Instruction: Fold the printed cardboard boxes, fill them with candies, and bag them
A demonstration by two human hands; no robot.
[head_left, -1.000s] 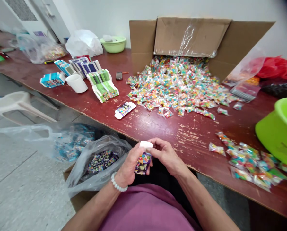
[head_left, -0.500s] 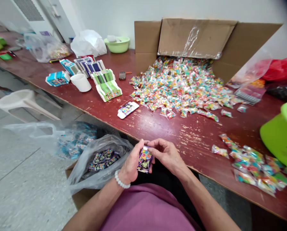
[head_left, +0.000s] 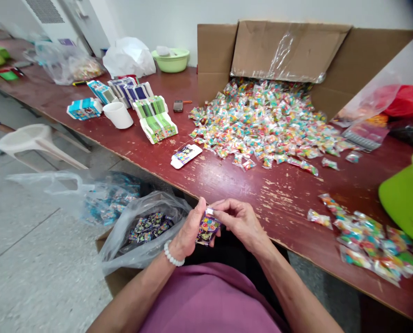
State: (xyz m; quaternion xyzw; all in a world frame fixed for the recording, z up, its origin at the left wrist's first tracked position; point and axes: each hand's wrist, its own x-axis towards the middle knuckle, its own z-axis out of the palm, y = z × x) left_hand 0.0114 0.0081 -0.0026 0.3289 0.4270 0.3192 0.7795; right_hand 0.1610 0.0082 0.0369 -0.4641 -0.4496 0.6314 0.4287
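Observation:
A small dark purple printed candy box is held upright over my lap, just in front of the table edge. My left hand wraps around it from the left side. At its top, the thumb and fingers of my right hand pinch the white end flap. What is inside the box cannot be seen. On the table ahead lies a flattened small box with white flaps. Left of my hands, an open plastic bag in a carton holds many similar dark boxes.
Wrapped candies spill from a cardboard box across the red table. More candies lie near a green tub at right. Stacked green cartons, a white cup and a phone stand at left.
The box tilts slightly in my left hand, and my right fingers stay on its top flap. The whole view has shifted a little; the things on the table have not moved.

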